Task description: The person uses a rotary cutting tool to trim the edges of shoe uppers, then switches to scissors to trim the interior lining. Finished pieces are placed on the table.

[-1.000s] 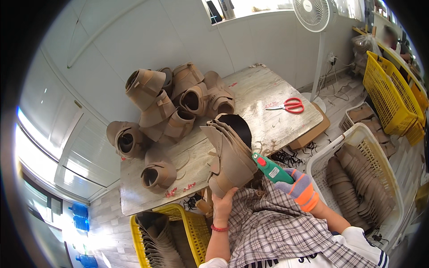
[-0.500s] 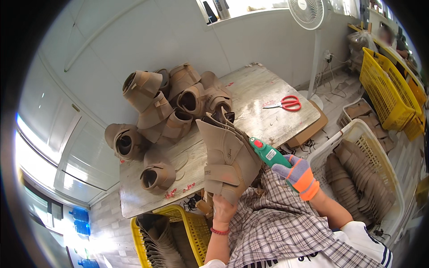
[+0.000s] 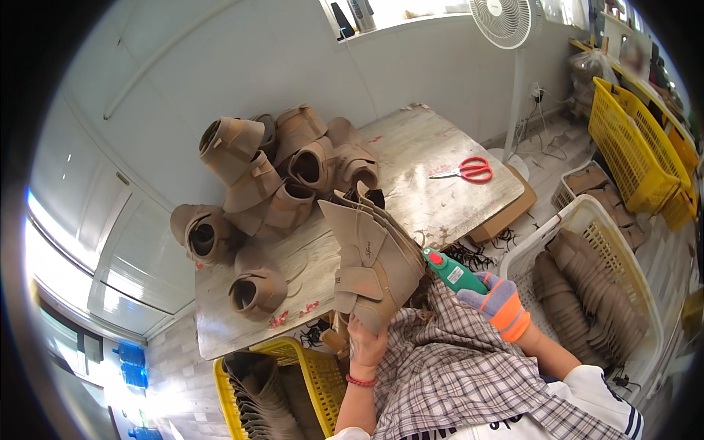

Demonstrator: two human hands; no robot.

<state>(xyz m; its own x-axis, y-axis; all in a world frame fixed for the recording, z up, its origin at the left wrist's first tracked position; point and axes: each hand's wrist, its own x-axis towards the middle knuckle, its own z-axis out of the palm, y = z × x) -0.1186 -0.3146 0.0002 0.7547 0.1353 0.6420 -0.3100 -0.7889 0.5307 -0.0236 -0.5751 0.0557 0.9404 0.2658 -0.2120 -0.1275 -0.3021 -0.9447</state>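
My bare left hand (image 3: 367, 341) is closed on the lower end of a stack of tan strapped shoe uppers (image 3: 367, 253), holding it upright over my lap at the table edge. In my right hand (image 3: 501, 308), wearing a purple and orange glove, is a green handheld power tool (image 3: 456, 273) with a red button. Its tip points up and left, just right of the stack's edge and apart from it. Rolled bundles of tan uppers (image 3: 292, 204) are heaped at the table's left; one bundle (image 3: 257, 292) lies nearer me.
Red-handled scissors (image 3: 475, 169) lie on the worn table (image 3: 422, 139). A yellow crate (image 3: 314, 378) holding uppers stands below left, a white basket (image 3: 655, 323) with more on the right. Dark trimmings (image 3: 469, 257) hang at the table edge. Beyond stand a fan (image 3: 506, 22) and yellow crates (image 3: 631, 154).
My right hand and the green tool have moved right and down, away from the stack's edge. The stack in my left hand has shifted slightly down and left.
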